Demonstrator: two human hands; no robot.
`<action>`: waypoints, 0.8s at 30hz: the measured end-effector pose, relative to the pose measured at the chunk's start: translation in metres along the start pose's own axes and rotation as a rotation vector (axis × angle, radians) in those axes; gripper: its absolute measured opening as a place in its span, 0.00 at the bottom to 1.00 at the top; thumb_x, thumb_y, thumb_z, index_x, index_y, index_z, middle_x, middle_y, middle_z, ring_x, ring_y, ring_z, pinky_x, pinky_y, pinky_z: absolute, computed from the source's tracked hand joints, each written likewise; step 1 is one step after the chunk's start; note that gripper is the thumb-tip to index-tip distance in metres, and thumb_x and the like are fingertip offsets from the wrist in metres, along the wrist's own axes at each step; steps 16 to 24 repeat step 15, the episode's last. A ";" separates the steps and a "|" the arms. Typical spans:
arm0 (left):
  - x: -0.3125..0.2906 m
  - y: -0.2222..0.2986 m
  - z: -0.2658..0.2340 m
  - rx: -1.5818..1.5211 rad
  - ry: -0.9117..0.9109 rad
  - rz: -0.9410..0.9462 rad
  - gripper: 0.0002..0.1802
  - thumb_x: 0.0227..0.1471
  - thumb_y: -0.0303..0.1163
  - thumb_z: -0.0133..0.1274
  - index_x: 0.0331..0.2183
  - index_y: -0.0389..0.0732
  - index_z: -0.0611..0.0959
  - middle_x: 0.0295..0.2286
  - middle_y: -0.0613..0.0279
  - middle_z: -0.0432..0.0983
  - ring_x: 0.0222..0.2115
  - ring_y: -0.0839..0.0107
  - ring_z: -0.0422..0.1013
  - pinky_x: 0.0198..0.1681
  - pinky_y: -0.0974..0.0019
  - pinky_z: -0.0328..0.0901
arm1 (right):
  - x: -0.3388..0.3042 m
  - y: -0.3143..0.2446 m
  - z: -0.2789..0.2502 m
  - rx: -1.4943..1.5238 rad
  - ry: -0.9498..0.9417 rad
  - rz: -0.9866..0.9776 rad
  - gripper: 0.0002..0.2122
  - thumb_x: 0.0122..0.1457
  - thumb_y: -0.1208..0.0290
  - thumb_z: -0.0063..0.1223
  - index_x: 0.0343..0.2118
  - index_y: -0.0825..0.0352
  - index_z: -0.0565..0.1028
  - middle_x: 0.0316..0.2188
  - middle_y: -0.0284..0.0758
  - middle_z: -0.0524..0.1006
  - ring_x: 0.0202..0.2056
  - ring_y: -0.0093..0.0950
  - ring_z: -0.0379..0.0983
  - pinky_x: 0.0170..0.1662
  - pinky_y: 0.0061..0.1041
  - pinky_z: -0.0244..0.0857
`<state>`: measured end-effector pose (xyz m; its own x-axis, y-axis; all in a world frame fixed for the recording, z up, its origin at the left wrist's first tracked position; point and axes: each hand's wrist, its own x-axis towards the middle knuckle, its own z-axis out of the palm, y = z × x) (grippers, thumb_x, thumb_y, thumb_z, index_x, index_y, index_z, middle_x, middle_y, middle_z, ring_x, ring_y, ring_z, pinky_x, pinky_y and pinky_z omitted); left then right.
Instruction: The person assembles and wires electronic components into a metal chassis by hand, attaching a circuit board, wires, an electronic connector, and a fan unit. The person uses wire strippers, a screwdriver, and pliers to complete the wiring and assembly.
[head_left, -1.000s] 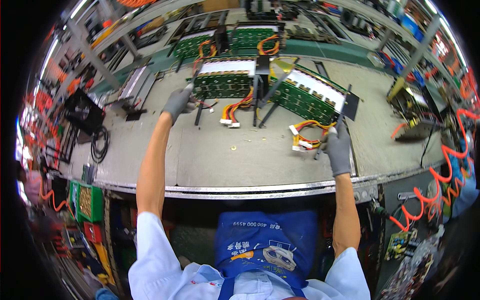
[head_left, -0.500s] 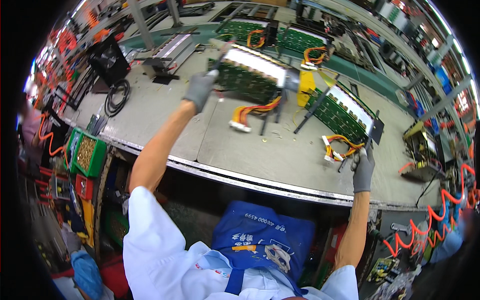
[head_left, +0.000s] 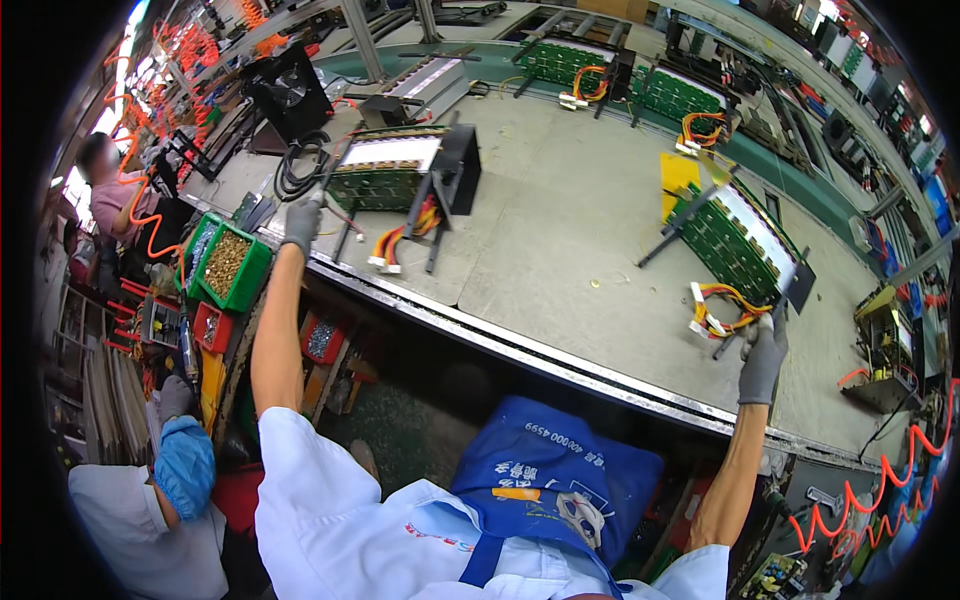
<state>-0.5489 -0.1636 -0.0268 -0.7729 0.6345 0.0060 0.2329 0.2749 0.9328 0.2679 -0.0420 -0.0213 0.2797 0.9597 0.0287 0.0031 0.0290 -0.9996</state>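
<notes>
The person stood at a long grey bench (head_left: 560, 250) with both arms stretched wide apart, each hand in a grey glove. The left hand (head_left: 301, 222) reached to the near-left corner of a green circuit-board assembly (head_left: 385, 175) that stood tilted on black legs; its fingers were closed on that corner or on the leg there, though how tight the grip was could not be told. A bundle of red and yellow wires (head_left: 395, 245) hung from that assembly down to the bench. The right hand (head_left: 763, 355) was far over on the right, its grip closed on the near end of the black frame of a second green board assembly (head_left: 738, 238), which also stood tilted on legs. Beside that hand lay another wire bundle (head_left: 722, 308) with white plugs. More boards of the same kind (head_left: 560, 62) stood along the far edge. Left of the bench, a green bin (head_left: 228, 263) held small brownish parts. A black fan unit (head_left: 290, 95) sat at the far left corner. Another person in a blue cap (head_left: 185, 465) was below, to the left.
</notes>
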 end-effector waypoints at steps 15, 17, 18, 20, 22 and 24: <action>0.064 0.008 -0.052 0.125 -0.144 0.009 0.17 0.63 0.53 0.52 0.45 0.53 0.80 0.13 0.74 0.61 0.09 0.79 0.56 0.11 0.70 0.50 | 0.012 0.020 0.296 -0.166 -0.334 -0.158 0.35 0.53 0.74 0.52 0.66 0.68 0.58 0.48 0.60 0.76 0.51 0.56 0.73 0.55 0.48 0.66; 0.064 0.008 -0.052 0.125 -0.144 0.009 0.17 0.63 0.53 0.52 0.45 0.53 0.80 0.13 0.74 0.61 0.09 0.79 0.56 0.11 0.70 0.50 | 0.012 0.020 0.296 -0.166 -0.334 -0.158 0.35 0.53 0.74 0.52 0.66 0.68 0.58 0.48 0.60 0.76 0.51 0.56 0.73 0.55 0.48 0.66; 0.064 0.008 -0.052 0.125 -0.144 0.009 0.17 0.63 0.53 0.52 0.45 0.53 0.80 0.13 0.74 0.61 0.09 0.79 0.56 0.11 0.70 0.50 | 0.012 0.020 0.296 -0.166 -0.334 -0.158 0.35 0.53 0.74 0.52 0.66 0.68 0.58 0.48 0.60 0.76 0.51 0.56 0.73 0.55 0.48 0.66; 0.064 0.008 -0.052 0.125 -0.144 0.009 0.17 0.63 0.53 0.52 0.45 0.53 0.80 0.13 0.74 0.61 0.09 0.79 0.56 0.11 0.70 0.50 | 0.012 0.020 0.296 -0.166 -0.334 -0.158 0.35 0.53 0.74 0.52 0.66 0.68 0.58 0.48 0.60 0.76 0.51 0.56 0.73 0.55 0.48 0.66; 0.064 0.008 -0.052 0.125 -0.144 0.009 0.17 0.63 0.53 0.52 0.45 0.53 0.80 0.13 0.74 0.61 0.09 0.79 0.56 0.11 0.70 0.50 | 0.012 0.020 0.296 -0.166 -0.334 -0.158 0.35 0.53 0.74 0.52 0.66 0.68 0.58 0.48 0.60 0.76 0.51 0.56 0.73 0.55 0.48 0.66; 0.064 0.008 -0.052 0.125 -0.144 0.009 0.17 0.63 0.53 0.52 0.45 0.53 0.80 0.13 0.74 0.61 0.09 0.79 0.56 0.11 0.70 0.50 | 0.012 0.020 0.296 -0.166 -0.334 -0.158 0.35 0.53 0.74 0.52 0.66 0.68 0.58 0.48 0.60 0.76 0.51 0.56 0.73 0.55 0.48 0.66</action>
